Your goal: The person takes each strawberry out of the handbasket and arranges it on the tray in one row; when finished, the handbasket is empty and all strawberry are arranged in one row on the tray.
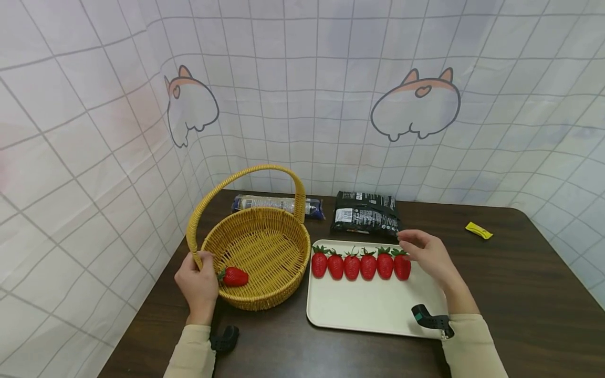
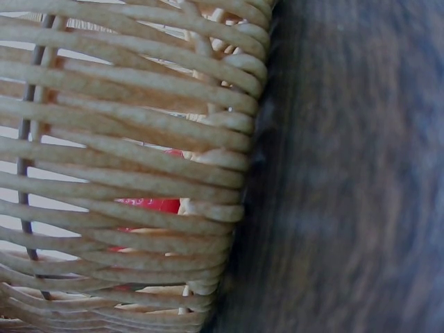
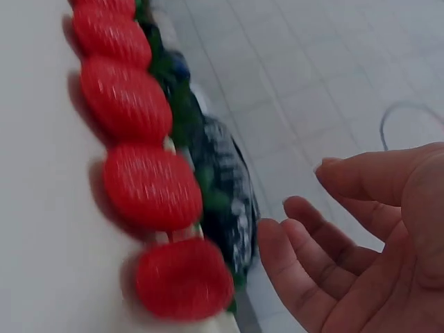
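My left hand [image 1: 198,281] grips the yellow wicker basket [image 1: 262,303] at the left foot of its arched handle. One strawberry [image 1: 235,276] lies inside the basket, close to that hand; its red shows through the weave [image 2: 125,180] in the left wrist view. On the right, my right hand [image 1: 427,257] hovers beside the end of a row of several strawberries [image 1: 367,266], fingers loosely bent and nothing between them. The row lies along the far edge of a cream tray [image 1: 354,310], green leaves pointing away. In the right wrist view the nearest strawberry [image 3: 184,281] sits left of the fingers.
Behind the tray lies a black packet [image 1: 366,214], and behind the basket a long clear-and-blue package [image 1: 274,203]. A small yellow wrapped piece [image 1: 479,230] rests on the dark wooden table [image 1: 520,294] at the right. A white checked curtain [image 1: 302,105] closes off the back.
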Demonstrator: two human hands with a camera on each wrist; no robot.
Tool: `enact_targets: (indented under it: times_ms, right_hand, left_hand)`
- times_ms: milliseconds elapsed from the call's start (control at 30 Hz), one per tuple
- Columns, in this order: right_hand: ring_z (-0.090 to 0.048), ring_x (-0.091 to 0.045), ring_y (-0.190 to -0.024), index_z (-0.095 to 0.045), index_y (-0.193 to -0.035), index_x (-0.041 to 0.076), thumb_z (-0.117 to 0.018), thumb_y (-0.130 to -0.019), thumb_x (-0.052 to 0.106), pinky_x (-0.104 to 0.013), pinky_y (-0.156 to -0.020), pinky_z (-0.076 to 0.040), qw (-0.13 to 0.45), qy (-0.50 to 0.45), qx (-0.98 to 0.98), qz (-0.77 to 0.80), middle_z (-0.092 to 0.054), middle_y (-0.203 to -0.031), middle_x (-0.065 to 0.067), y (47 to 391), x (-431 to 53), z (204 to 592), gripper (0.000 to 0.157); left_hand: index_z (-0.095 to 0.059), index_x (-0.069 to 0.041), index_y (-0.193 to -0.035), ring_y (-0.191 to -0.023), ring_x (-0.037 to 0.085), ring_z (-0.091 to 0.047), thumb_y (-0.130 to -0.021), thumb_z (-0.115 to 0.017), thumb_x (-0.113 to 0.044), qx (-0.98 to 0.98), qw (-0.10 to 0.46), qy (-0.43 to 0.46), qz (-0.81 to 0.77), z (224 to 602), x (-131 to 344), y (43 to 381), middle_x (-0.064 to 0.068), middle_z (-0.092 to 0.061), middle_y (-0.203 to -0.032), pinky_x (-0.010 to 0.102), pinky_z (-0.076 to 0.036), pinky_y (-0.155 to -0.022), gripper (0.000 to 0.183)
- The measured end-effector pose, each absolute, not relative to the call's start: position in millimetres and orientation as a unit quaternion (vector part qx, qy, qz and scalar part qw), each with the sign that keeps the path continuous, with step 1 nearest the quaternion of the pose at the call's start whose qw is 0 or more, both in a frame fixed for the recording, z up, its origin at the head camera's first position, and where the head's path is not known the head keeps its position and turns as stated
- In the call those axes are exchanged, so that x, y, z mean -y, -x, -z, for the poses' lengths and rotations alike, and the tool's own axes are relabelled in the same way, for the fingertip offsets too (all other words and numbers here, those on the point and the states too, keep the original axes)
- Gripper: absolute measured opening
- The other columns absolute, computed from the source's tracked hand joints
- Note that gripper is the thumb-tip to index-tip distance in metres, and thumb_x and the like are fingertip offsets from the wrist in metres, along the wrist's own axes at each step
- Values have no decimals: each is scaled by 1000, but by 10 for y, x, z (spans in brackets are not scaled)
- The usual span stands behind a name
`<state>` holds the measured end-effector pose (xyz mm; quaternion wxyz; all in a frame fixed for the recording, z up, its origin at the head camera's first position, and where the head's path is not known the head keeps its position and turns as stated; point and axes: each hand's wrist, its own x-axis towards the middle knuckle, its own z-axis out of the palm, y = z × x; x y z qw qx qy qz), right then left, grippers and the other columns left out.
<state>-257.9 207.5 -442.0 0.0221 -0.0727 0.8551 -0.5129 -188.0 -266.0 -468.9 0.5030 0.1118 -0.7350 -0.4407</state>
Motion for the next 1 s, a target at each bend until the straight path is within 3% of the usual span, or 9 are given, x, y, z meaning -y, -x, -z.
enact_targets:
  times_ms: [233,400,767,1000]
  right_hand:
    - [-67,-36,-91,-60,-126,4,-59,-97,14,-44,-81,-55,16,117,-852,511,-60,-124,-20,2495,-1601,4264,31]
    - [-65,-37,-96,-62,-122,2,-61,-96,11,-36,-81,-56,29,149,-798,583,-61,-122,-19,2458,-1238,4302,27]
    - [-65,-33,-99,-64,-116,0,-61,-96,9,-34,-79,-56,80,204,-729,648,-64,-114,-20,2433,-493,4325,22]
    - [-64,-19,-92,-65,-113,0,-60,-96,7,-35,-80,-56,82,222,-704,670,-64,-114,-19,2434,-116,4255,19]
  left_hand:
    - [-69,0,-73,-43,7,-33,-87,-62,5,734,501,-107,445,4699,2659,1900,1,-51,-55,22,-24,-42,17]
    - [-69,0,-73,-43,8,-33,-87,-62,5,735,503,-109,441,4703,2665,1904,0,-49,-53,22,-24,-41,16]
    - [-69,-4,-72,-42,9,-32,-87,-62,5,736,502,-118,440,4716,2675,1882,-1,-47,-53,23,-24,-41,19]
    - [-69,-3,-72,-42,9,-32,-86,-62,5,734,501,-110,445,4721,2673,1897,-1,-48,-52,23,-24,-41,18]
